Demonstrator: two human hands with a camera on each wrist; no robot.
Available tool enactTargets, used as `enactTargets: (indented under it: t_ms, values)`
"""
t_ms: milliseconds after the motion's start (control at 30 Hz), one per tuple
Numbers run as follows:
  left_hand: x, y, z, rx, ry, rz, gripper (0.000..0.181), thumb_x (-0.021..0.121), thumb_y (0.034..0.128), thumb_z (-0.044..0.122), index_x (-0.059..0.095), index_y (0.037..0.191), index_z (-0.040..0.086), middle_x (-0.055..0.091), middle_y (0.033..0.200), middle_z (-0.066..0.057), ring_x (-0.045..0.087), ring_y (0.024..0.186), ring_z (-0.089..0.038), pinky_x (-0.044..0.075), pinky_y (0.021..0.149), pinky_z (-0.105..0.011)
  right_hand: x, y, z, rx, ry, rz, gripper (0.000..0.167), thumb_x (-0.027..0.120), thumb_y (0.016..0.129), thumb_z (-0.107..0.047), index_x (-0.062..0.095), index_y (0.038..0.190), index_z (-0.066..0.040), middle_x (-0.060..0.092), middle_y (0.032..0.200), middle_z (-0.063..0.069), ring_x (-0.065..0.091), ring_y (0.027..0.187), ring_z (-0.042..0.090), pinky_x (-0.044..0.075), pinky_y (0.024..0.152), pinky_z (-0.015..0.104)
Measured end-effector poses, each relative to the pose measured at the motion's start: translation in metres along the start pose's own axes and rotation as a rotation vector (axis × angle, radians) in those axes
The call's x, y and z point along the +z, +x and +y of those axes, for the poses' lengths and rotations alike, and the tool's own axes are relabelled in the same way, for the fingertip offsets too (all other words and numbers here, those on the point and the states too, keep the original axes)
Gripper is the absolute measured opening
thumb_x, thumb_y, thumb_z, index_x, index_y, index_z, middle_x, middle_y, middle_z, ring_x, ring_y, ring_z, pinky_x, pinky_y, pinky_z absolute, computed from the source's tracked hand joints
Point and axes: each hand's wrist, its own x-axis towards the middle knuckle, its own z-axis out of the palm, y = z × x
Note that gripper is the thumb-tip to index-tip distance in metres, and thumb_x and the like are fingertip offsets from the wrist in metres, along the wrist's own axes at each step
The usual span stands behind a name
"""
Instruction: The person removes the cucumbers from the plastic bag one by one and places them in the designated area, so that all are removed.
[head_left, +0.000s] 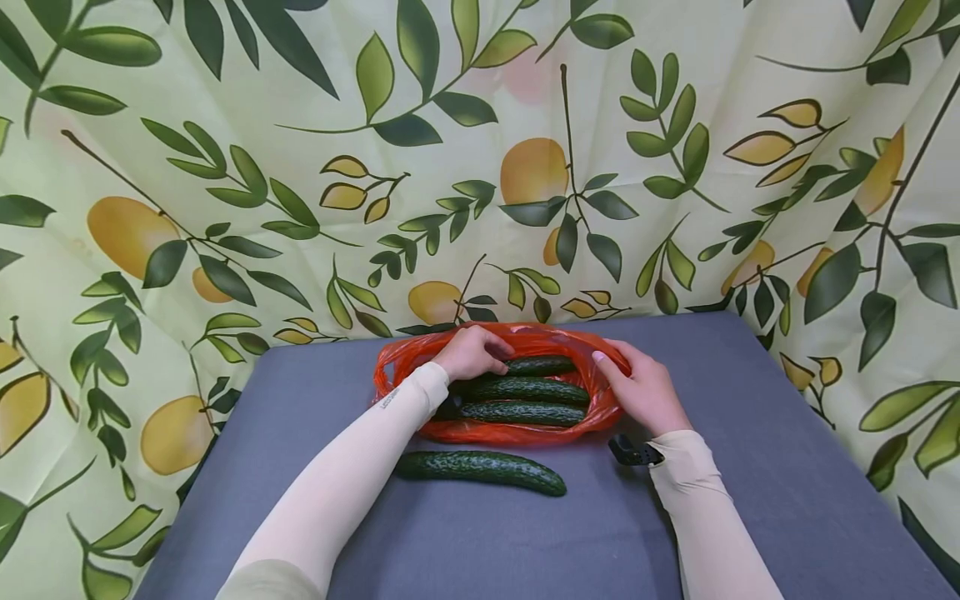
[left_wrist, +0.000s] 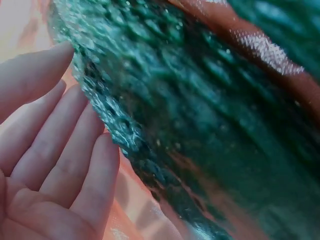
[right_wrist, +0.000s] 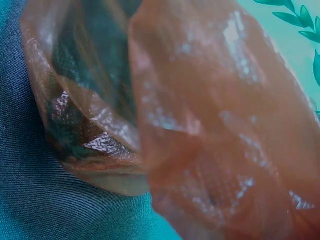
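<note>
A red plastic bag (head_left: 480, 432) lies on the table with its mouth spread, and three green cucumbers (head_left: 525, 388) rest side by side inside. My left hand (head_left: 471, 353) reaches in over the left end of the rear cucumber (head_left: 542, 365). In the left wrist view, the fingers of that hand (left_wrist: 60, 155) lie nearly straight along the edge of a cucumber (left_wrist: 190, 110), thumb apart from them. My right hand (head_left: 647, 387) holds the bag's right rim, thumb towards the opening. Only bag film (right_wrist: 220, 120) shows in the right wrist view, covering that hand.
One more cucumber (head_left: 483, 470) lies on the grey tabletop (head_left: 480, 542) in front of the bag. A black wrist device (head_left: 633, 451) is strapped at my right wrist. Behind and beside the table hangs a leaf-and-fruit patterned cloth (head_left: 465, 158).
</note>
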Motion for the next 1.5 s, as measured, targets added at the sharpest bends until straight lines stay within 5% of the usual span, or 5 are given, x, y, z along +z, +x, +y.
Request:
enactTargets:
  t_ms: [233, 667, 1000, 1500]
  values:
    - [0.001, 0.009, 0.000, -0.019, 0.039, -0.045, 0.032, 0.086, 0.0926, 0.014, 0.082, 0.125, 0.014, 0.082, 0.122, -0.003, 0.075, 0.117, -0.022, 0.058, 0.108, -0.040, 0.002, 0.000, -0.002, 0.017, 0.019, -0.010, 0.067, 0.053, 0.109, -0.058, 0.053, 0.160, -0.013, 0.062, 0.154, 0.020, 0.061, 0.134, 0.042, 0.053, 0.112, 0.063]
    - [0.001, 0.016, 0.004, -0.013, 0.154, -0.172, 0.037, 0.077, 0.1012, 0.017, 0.075, 0.137, 0.011, 0.076, 0.138, -0.007, 0.069, 0.130, -0.025, 0.052, 0.118, -0.043, 0.004, 0.001, 0.000, 0.000, 0.001, 0.002, 0.066, 0.053, 0.110, -0.057, 0.055, 0.158, -0.011, 0.064, 0.151, 0.021, 0.064, 0.133, 0.042, 0.052, 0.113, 0.063]
    - [0.002, 0.013, 0.005, 0.027, 0.166, -0.134, 0.035, 0.076, 0.1005, 0.014, 0.076, 0.135, 0.010, 0.076, 0.138, -0.006, 0.067, 0.133, -0.026, 0.050, 0.120, -0.043, 0.003, 0.000, -0.001, 0.010, 0.006, -0.006, 0.068, 0.053, 0.110, -0.058, 0.053, 0.160, -0.011, 0.063, 0.153, 0.021, 0.063, 0.133, 0.043, 0.053, 0.112, 0.064]
    - [-0.013, -0.015, 0.021, 0.083, 0.162, -0.110, 0.035, 0.078, 0.0990, 0.010, 0.078, 0.134, 0.016, 0.078, 0.134, 0.000, 0.069, 0.130, -0.021, 0.051, 0.119, -0.042, 0.000, 0.000, -0.001, -0.014, 0.001, -0.001, 0.068, 0.051, 0.110, -0.057, 0.054, 0.158, -0.009, 0.063, 0.151, 0.023, 0.063, 0.132, 0.044, 0.053, 0.111, 0.065]
